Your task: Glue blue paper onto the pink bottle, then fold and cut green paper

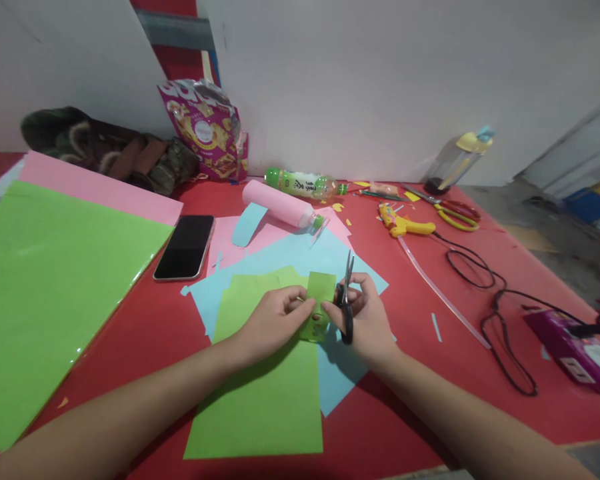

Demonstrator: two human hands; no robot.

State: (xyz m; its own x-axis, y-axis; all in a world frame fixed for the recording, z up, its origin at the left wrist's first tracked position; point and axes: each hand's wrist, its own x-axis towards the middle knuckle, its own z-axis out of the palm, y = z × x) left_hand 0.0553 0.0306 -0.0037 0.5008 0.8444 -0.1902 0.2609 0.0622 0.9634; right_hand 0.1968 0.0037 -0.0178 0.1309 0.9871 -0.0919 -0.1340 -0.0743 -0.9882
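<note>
A small green paper piece [322, 287] with a dark drawn or printed mark near its lower end is pinched by both hands. My left hand [275, 317] grips its left edge between thumb and fingers. On its right edge is the thumb of my right hand [365, 327], which also carries black-handled scissors [349, 307], blades pointing up and away. The scissors stand beside the paper, not across it. Beneath the hands lie larger green sheets [260, 407] over light-blue paper [345, 380]. Part of the right fingers is hidden behind the scissors.
Beyond the hands lie a pink-wrapped bottle [280, 203], a green-labelled bottle [300, 183] and a snack bag [205, 133]. A phone [185, 247] is at left. On the right are a yellow glue gun [405, 223], its cord, more scissors [455, 212] and a purple power box [575, 350].
</note>
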